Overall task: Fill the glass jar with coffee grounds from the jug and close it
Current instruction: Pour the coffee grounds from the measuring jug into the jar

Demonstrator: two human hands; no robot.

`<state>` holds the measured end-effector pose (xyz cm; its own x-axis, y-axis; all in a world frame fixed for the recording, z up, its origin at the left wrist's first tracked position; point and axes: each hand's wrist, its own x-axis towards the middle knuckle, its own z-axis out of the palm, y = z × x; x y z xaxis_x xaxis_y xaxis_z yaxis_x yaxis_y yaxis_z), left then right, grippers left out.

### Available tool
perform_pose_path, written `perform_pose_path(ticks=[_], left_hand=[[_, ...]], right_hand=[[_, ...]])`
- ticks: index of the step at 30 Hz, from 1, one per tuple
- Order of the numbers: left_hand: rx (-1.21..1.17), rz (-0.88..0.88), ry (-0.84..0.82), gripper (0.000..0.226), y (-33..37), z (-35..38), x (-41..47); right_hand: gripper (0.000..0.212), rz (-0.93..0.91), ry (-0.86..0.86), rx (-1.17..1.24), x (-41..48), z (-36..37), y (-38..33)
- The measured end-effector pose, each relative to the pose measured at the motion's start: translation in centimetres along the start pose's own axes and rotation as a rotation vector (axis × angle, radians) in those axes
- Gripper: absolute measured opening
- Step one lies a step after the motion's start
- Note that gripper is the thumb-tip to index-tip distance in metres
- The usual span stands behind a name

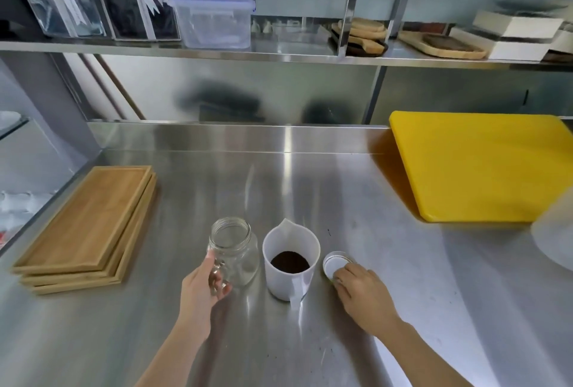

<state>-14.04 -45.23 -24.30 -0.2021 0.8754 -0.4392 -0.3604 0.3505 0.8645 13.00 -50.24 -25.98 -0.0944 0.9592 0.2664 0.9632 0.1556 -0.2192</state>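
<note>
Your left hand (201, 287) grips the handle of the empty clear glass jar (234, 251), upright on the steel counter (310, 175). Right of it: white plastic jug (291, 262) holding dark coffee grounds (290, 261). Your right hand's (362, 293) fingers (341, 282) close on the round metal lid (335, 264).

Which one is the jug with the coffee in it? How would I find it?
Look at the shiny steel counter, near its front edge between the two hands. The jug is the white plastic one with a pointy spout and dark grounds at the bottom. The glass jar beside it is see-through and empty.
</note>
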Motion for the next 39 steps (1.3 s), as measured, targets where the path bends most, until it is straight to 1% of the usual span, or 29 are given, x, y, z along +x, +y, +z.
perform_pose_path(ticks=[1,2,4,7,9,10,11,12,14,18,20,22,24,26,28,30,34,36,39], left_hand=[[0.011,0.011,-0.003,0.033,0.0,0.0,-0.1],[0.025,0.026,-0.008,0.035,0.0,0.0,-0.1],[0.048,0.052,-0.016,0.039,0.0,-0.1,-0.2],[0.062,0.054,-0.034,0.042,0.0,-0.2,-0.3],[0.069,0.047,-0.045,0.044,-0.1,-0.3,-0.4],[0.075,0.047,-0.049,0.045,-0.1,-0.3,-0.4],[0.084,0.047,-0.049,0.045,-0.1,-0.3,-0.4],[0.090,0.045,-0.044,0.045,-0.1,-0.3,-0.5],[0.088,0.046,-0.040,0.044,-0.2,-0.3,-0.6],[0.093,0.050,-0.035,0.045,-0.3,-0.2,-0.8],[0.128,0.073,-0.025,0.047,-0.5,-0.3,-0.8],[0.199,0.114,-0.015,0.052,-0.6,-0.5,-0.8],[0.268,0.161,-0.003,0.056,-0.7,-0.5,-0.9],[0.278,0.226,0.004,0.051,-0.7,-0.3,-1.3],[0.289,0.299,0.028,0.045,-0.8,-0.1,-1.7],[0.301,0.334,0.041,0.043,-0.9,0.0,-1.9],[0.350,0.336,0.046,0.045,-1.2,-0.3,-1.3],[0.384,0.361,0.051,0.049,-1.2,-0.4,-1.0],[0.359,0.375,0.064,0.044,-0.7,-0.2,-1.3]], right_hand=[[0.004,0.055,0.026,0.093,-0.2,-0.3,-0.6],[0.008,0.120,0.009,0.190,-0.3,-0.7,-1.3],[0.011,0.260,-0.061,0.451,-0.7,-1.5,-2.9],[0.018,0.449,-0.072,0.843,-1.3,-2.6,-5.1],[0.012,0.517,-0.151,1.103,-1.5,-2.9,-6.3],[0.008,0.530,-0.202,1.196,-1.6,-3.1,-6.8],[0.009,0.531,-0.248,1.254,-1.6,-3.2,-7.3],[0.016,0.526,-0.288,1.292,-1.5,-3.4,-7.7],[0.027,0.530,-0.341,1.340,-1.3,-3.6,-8.0],[0.035,0.533,-0.376,1.307,-1.0,-3.8,-8.0],[0.026,0.558,-0.349,1.302,-0.9,-3.9,-7.9],[0.020,0.603,-0.285,1.284,-0.9,-3.8,-7.8],[0.025,0.666,-0.173,1.272,-1.0,-3.5,-7.6],[0.027,0.731,-0.049,1.315,-1.0,-3.6,-7.4],[0.024,0.790,0.029,1.392,-0.8,-4.0,-7.2],[0.021,0.821,0.095,1.440,-0.6,-4.2,-7.1],[0.018,0.774,0.218,1.373,-0.3,-4.7,-7.2],[0.016,0.735,0.225,1.342,0.0,-5.0,-7.1],[0.014,0.718,0.214,1.324,0.6,-5.8,-6.9]])
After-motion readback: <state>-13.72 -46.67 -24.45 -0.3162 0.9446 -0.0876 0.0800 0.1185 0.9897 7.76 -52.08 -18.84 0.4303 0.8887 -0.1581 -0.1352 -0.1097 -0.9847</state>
